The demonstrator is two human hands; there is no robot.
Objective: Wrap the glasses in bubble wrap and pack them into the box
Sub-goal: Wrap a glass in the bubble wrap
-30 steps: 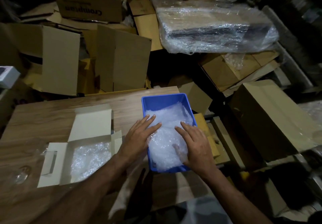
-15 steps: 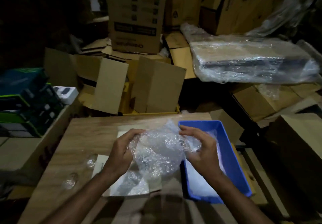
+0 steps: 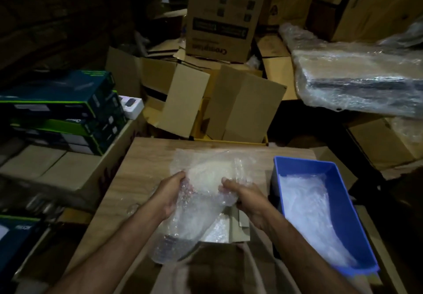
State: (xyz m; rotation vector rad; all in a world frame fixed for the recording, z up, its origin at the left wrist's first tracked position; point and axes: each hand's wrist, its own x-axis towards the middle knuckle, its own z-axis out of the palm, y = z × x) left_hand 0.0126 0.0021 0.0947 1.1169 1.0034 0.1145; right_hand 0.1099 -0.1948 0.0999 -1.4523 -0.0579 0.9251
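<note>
— What's in the hands?

— A sheet of bubble wrap [image 3: 203, 193], held up over the wooden table [image 3: 146, 168]. The left hand [image 3: 170, 194] grips its left edge, fingers curled into the plastic; the right hand [image 3: 246, 198] pinches the right side.

— And the box?

— A small white box [image 3: 231, 227] lies on the table under the sheet, mostly hidden. Just right of it sits a blue tray [image 3: 341, 200] with more wrap inside.

— Any glasses?

— Can't tell in this dim light.
</note>
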